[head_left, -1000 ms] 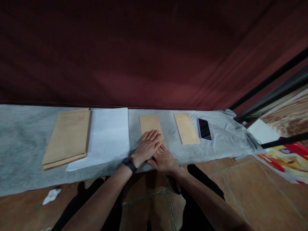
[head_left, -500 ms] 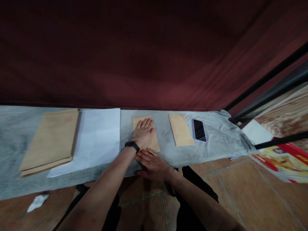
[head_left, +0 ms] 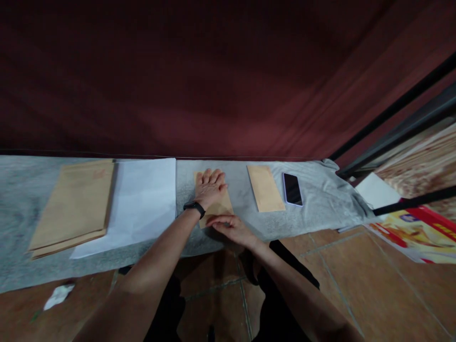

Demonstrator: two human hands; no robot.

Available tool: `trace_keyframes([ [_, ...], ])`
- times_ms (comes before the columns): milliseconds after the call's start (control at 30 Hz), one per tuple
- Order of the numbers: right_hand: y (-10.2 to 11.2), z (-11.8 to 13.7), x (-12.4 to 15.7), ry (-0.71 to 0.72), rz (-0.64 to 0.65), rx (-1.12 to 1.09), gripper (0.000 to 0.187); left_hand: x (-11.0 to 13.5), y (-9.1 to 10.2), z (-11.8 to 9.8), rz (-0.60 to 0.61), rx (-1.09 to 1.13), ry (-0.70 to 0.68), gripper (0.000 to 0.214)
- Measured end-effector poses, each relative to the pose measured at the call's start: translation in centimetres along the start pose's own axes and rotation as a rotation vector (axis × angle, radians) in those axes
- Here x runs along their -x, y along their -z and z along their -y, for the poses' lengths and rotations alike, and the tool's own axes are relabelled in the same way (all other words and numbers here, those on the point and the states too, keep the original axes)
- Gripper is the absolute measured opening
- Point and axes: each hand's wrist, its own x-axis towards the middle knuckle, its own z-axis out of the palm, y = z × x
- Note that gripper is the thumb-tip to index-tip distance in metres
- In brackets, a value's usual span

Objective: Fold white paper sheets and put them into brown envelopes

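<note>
"Where does the brown envelope (head_left: 221, 205) lie?"

"On the grey cloth of the bench (head_left: 245, 216), lengthwise between the far and near edges, its near end just short of the near edge."

"And the hands?"

"The left hand (head_left: 209, 191) is flat on the far part, fingers spread. The right hand (head_left: 233, 230) is at the near end, fingers curved over the thumb; I can't tell whether they pinch the paper."

"How would you do this well?"

"I'd let the left palm bear straight down, because soft cloth probably ruckles if the paper is pushed sideways. The right should work gently along the near end, thumb clear of the edge, so nothing creases."

"Anything to mind nearby?"

"Toward the bench's right end lie a second envelope (head_left: 266, 188) and, beyond it, a phone (head_left: 293, 190); both are well apart from the hands. The white paper (head_left: 147, 197) on the left is closer to the left wrist, so I'd lift that arm clear rather than drag it."
</note>
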Motion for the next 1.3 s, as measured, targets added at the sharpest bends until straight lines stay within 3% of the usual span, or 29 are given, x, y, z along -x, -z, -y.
trace_keyframes([
  [133,0.7,-0.1,-0.3,-0.086,-0.095,-0.203,0.032,2.0,0.0,-0.3,0.036,0.006,-0.017,0.057],
  [267,1.1,-0.2,-0.6,-0.096,-0.160,-0.261,0.037,4.4,0.4,-0.7,0.102,0.003,-0.056,0.057],
  [433,1.7,-0.1,-0.6,-0.127,-0.243,-0.318,0.039,7.3,0.8,-0.8,0.108,0.036,-0.200,0.077],
  [600,2.6,-0.1,-0.9,-0.110,-0.359,-0.297,0.041,9.2,0.1,-1.1,0.148,0.057,-0.165,0.055],
  [833,2.6,-0.7,-1.1,-0.107,-0.420,-0.249,0.041,12.1,0.0,-2.6,0.142,0.057,-0.184,0.054],
  [1100,2.1,-0.5,-0.7,-0.030,-0.348,-0.040,0.047,14.3,0.0,-4.1,0.070,0.029,-0.296,0.066],
  [1300,2.0,0.0,-0.6,0.018,-0.109,0.208,0.055,15.3,0.1,-4.6,0.092,0.080,-0.393,0.066],
])
